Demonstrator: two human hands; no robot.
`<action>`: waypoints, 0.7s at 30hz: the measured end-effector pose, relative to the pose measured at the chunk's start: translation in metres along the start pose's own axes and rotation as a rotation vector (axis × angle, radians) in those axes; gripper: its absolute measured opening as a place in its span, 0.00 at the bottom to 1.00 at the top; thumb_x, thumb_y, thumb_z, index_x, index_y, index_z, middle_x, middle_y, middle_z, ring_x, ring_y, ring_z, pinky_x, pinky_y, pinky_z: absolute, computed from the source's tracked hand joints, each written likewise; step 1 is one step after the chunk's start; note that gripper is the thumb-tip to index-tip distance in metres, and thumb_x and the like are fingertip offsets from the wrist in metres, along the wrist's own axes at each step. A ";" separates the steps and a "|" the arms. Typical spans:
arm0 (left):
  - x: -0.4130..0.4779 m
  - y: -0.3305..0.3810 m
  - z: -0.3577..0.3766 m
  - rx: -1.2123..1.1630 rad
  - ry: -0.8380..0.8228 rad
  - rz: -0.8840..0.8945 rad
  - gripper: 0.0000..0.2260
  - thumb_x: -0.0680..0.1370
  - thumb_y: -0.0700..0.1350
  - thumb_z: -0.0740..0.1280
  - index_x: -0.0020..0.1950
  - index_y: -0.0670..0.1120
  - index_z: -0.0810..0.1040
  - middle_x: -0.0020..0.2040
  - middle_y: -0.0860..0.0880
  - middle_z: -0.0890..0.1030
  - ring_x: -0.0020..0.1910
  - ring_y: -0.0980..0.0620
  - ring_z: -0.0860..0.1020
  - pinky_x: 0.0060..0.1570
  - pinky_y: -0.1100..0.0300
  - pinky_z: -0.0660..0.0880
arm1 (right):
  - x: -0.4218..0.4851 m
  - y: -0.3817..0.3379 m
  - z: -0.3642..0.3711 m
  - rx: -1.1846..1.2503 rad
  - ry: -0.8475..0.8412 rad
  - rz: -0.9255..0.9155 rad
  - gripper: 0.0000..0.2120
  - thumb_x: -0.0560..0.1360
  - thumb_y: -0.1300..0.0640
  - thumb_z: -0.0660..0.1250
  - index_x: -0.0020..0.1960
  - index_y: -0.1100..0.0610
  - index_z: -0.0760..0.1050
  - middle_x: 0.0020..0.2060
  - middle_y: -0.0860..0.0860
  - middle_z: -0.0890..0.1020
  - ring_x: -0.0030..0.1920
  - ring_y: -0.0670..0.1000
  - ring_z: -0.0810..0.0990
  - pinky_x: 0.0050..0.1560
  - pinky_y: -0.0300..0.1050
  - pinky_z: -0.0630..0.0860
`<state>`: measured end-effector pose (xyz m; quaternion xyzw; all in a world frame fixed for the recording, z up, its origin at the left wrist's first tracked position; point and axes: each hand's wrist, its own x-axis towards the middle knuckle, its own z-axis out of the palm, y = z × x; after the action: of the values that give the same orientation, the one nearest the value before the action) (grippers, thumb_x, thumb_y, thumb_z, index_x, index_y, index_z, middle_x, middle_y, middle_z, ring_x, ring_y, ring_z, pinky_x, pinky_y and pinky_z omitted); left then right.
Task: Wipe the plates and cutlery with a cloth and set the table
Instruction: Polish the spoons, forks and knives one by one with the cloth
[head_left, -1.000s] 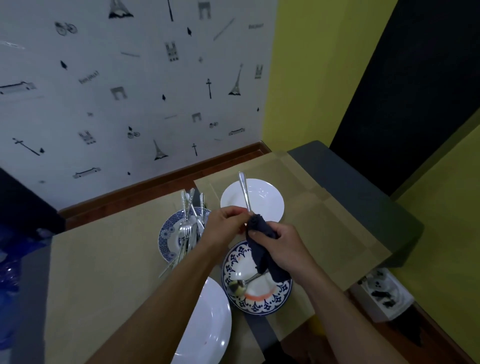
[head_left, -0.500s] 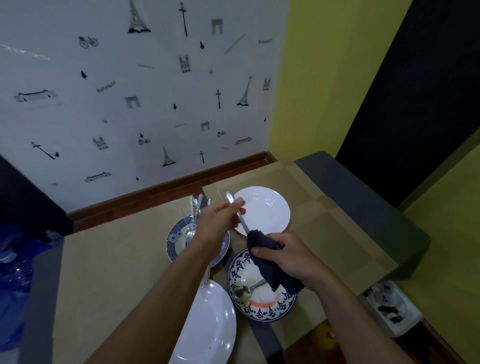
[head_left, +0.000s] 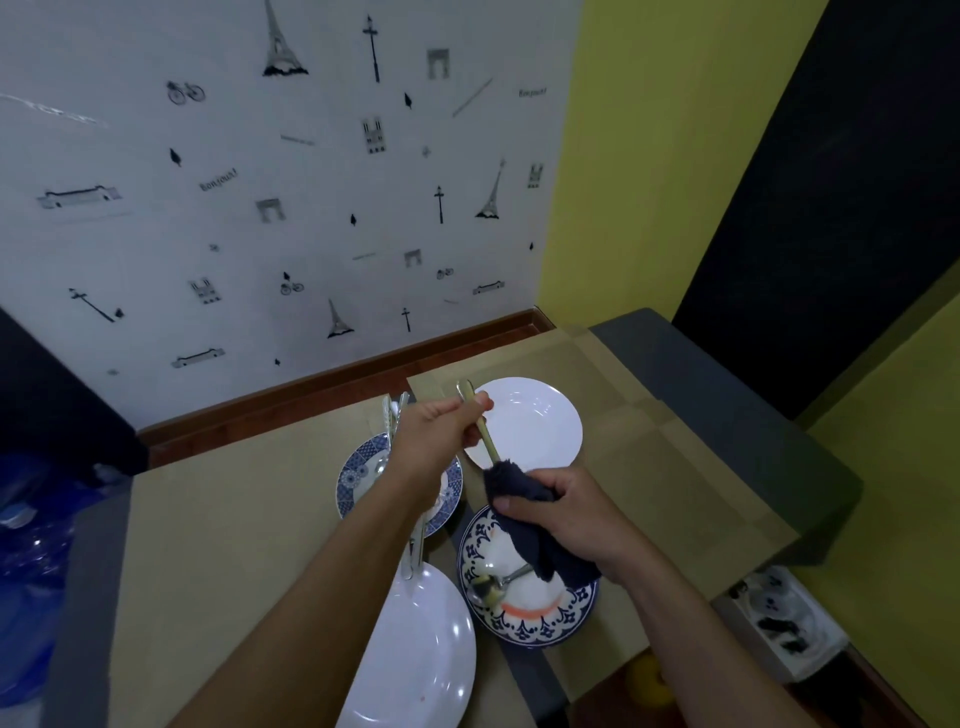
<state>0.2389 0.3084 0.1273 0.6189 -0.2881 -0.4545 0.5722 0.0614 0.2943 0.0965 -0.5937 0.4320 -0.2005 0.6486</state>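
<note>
Centre of the frame: the left hand (head_left: 436, 431) pinches the utensil (head_left: 487, 444) by its handle, thumb against curled fingers, over the white plate (head_left: 540, 415). The right hand (head_left: 576, 514) clamps the dark cloth (head_left: 524, 514) round its lower end. Spoon or fork, I can't tell; it's buried. The risk is a hard tug: that thin pinch slips and steel drops onto the patterned plate (head_left: 545, 629) below, where a spoon (head_left: 491, 590) lies under the cloth's tail.

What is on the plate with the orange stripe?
A spoon lies on the patterned plate, its bowl showing. The dark cloth, gripped by the right hand, hangs over it and hides the handle's end.
</note>
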 end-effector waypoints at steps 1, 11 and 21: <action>0.000 0.000 -0.002 0.003 0.004 -0.002 0.09 0.78 0.44 0.71 0.49 0.39 0.86 0.38 0.42 0.80 0.36 0.52 0.75 0.43 0.60 0.77 | -0.002 0.000 -0.002 -0.003 -0.021 0.028 0.05 0.75 0.60 0.77 0.44 0.61 0.83 0.35 0.52 0.85 0.35 0.47 0.81 0.39 0.40 0.76; 0.007 0.010 -0.016 -0.001 -0.073 0.033 0.08 0.78 0.44 0.71 0.50 0.40 0.86 0.39 0.43 0.82 0.34 0.55 0.76 0.40 0.64 0.77 | 0.001 -0.011 0.003 0.139 0.023 0.117 0.12 0.71 0.58 0.80 0.50 0.63 0.83 0.41 0.58 0.86 0.39 0.52 0.83 0.42 0.45 0.79; 0.016 0.004 -0.025 0.017 0.238 0.021 0.06 0.77 0.43 0.73 0.46 0.40 0.86 0.40 0.40 0.85 0.35 0.51 0.80 0.41 0.58 0.81 | 0.001 -0.008 -0.008 -0.470 0.121 -0.026 0.08 0.71 0.51 0.80 0.36 0.49 0.84 0.33 0.47 0.86 0.36 0.42 0.83 0.38 0.38 0.76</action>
<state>0.2690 0.3050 0.1257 0.6703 -0.2285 -0.3695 0.6016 0.0574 0.2869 0.1042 -0.7207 0.4974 -0.1379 0.4628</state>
